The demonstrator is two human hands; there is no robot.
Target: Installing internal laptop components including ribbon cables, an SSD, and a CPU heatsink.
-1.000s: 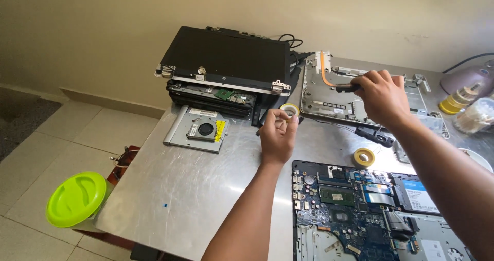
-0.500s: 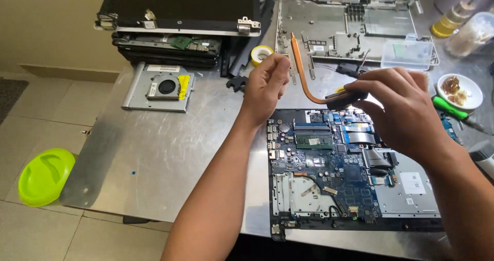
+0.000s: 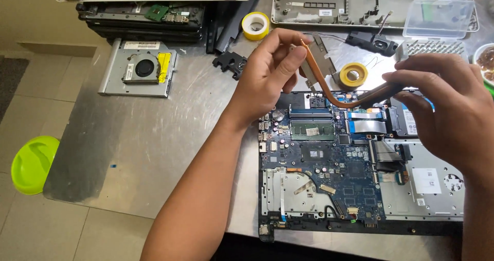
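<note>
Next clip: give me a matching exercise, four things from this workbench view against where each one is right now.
Things:
1. copper heat pipe
2. green bowl
3. cooling fan
4. clear plastic box

Places:
A. on the floor, left of the table
B. far right, on the grey laptop shell
C. held between left hand and right hand
D. table's left part, beside the stacked laptops

Pairs: 1-C, 2-A, 3-D, 4-B

A curved copper heat pipe (image 3: 329, 88) with a flat grey metal plate (image 3: 320, 55) at its upper end is held in the air above the opened laptop's blue motherboard (image 3: 329, 163). It arcs from the plate down and rightward, level over the motherboard's top edge.
</note>
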